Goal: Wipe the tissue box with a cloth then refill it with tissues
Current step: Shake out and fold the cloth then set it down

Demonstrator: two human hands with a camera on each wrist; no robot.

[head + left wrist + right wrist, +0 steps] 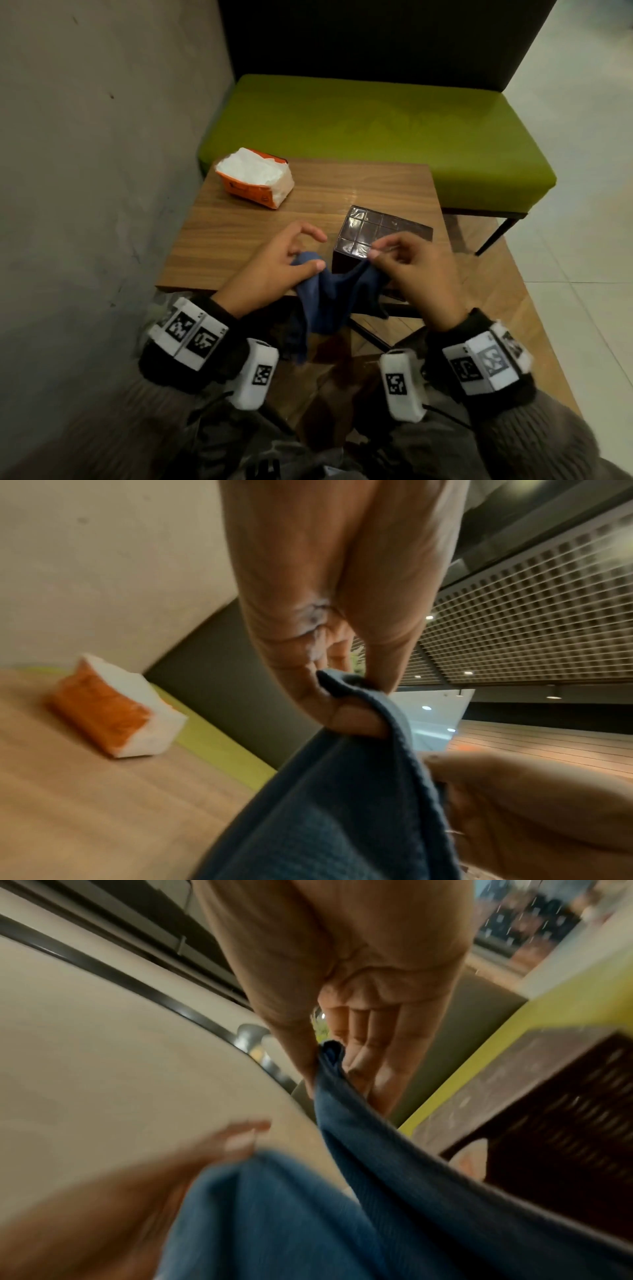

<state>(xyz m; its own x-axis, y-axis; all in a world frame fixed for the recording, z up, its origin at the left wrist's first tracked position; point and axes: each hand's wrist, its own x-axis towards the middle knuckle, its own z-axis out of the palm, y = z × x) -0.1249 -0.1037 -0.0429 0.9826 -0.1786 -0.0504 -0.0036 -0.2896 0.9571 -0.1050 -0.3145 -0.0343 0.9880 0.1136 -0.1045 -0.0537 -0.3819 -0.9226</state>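
Note:
A dark blue cloth (329, 294) hangs between both hands over the table's near edge. My left hand (291, 255) pinches one corner of the cloth (346, 685) between thumb and finger. My right hand (394, 253) pinches another corner of the cloth (330, 1056), just in front of the tissue box. The dark brown tissue box (373, 236) stands on the table at the right, its glossy grid-patterned top facing up; its dark side (548, 1112) shows in the right wrist view. An opened orange-and-white pack of tissues (255, 178) lies at the table's far left, blurred (116, 710) in the left wrist view.
The small wooden table (246, 219) stands against a grey wall (85, 154) on the left. Behind it runs a green bench (376, 126) with a dark backrest. Wooden floor and pale tiles lie to the right.

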